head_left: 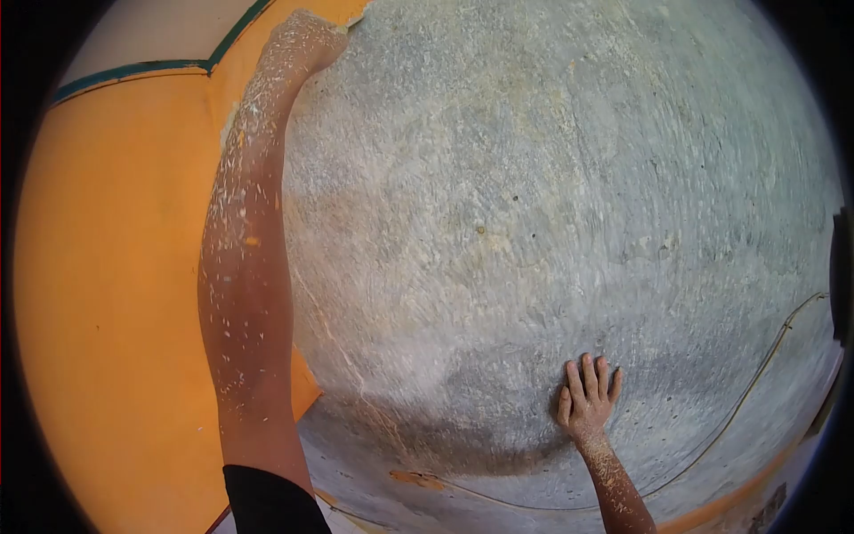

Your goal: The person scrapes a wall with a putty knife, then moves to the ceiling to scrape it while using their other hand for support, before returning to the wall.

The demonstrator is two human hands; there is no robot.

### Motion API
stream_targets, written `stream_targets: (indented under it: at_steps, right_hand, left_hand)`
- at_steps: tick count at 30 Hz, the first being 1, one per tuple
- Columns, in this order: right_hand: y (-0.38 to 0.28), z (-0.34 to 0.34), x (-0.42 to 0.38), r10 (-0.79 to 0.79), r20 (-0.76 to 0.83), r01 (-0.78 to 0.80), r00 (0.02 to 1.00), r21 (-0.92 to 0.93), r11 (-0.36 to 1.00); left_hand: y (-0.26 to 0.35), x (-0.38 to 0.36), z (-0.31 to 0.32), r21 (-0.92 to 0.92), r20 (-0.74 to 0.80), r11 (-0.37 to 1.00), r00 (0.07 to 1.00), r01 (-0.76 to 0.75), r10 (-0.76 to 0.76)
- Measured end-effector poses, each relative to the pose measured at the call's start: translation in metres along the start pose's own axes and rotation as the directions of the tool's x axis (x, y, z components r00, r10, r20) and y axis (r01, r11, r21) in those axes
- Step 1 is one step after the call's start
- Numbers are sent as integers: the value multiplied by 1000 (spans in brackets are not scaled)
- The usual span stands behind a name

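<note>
My left arm reaches up along the left side of the view, its forearm dusted with pale paint flakes and a black sleeve [271, 498] at the elbow end. At the top, my left hand [307, 40] is closed against the wall, where orange paint meets bare grey plaster. A thin dark edge shows beside its fingers, but what it grips is mostly hidden. Lower right, my right hand [590, 400] lies flat on the grey wall [498, 294] with its fingers spread, holding nothing. Dust and flakes cover its wrist.
An orange-painted surface [116, 267] fills the left, with a dark green trim line [142, 69] above it. A thin cable [743, 400] curves across the lower right wall. Something dark [841, 276] stands at the far right edge.
</note>
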State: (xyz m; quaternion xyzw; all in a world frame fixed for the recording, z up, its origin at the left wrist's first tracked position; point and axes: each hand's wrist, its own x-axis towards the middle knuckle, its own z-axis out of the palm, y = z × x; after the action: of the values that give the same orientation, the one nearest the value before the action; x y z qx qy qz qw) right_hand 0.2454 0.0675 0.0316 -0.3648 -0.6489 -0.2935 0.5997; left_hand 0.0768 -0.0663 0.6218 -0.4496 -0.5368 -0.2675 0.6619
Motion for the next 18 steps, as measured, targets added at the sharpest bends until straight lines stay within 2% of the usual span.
stream_targets:
  at_steps: [2, 5, 8, 11, 14, 17, 18]
  right_hand:
    - [0, 1, 1, -4, -14, 4, 1000, -10, 1000]
    - [0, -1, -1, -12, -13, 12, 1000, -6, 1000]
    - [1, 0, 2, -6, -18, 6, 1000, -4, 1000]
    - [-1, -1, -1, -7, -5, 7, 1000, 1, 1000]
    - [0, 0, 2, -3, -5, 3, 1000, -9, 1000]
    - [0, -2, -4, 11, 8, -11, 1000, -2, 1000]
    - [1, 0, -2, 26, -4, -26, 1000, -1, 1000]
  left_hand:
    - [11, -11, -13, -11, -40, 998, 997, -68, 67]
    - [2, 1, 0, 25, 15, 1000, 1000, 13, -13]
    - [15, -11, -16, 9, -26, 999, 998, -52, 53]
    - [-1, 3, -1, -41, -29, 999, 1000, -10, 8]
    - [9, -8, -10, 9, 3, 995, 995, -102, 102]
    - [12, -2, -4, -86, 137, 983, 979, 161, -149]
    - [14, -1, -10, -87, 113, 992, 990, 93, -83]
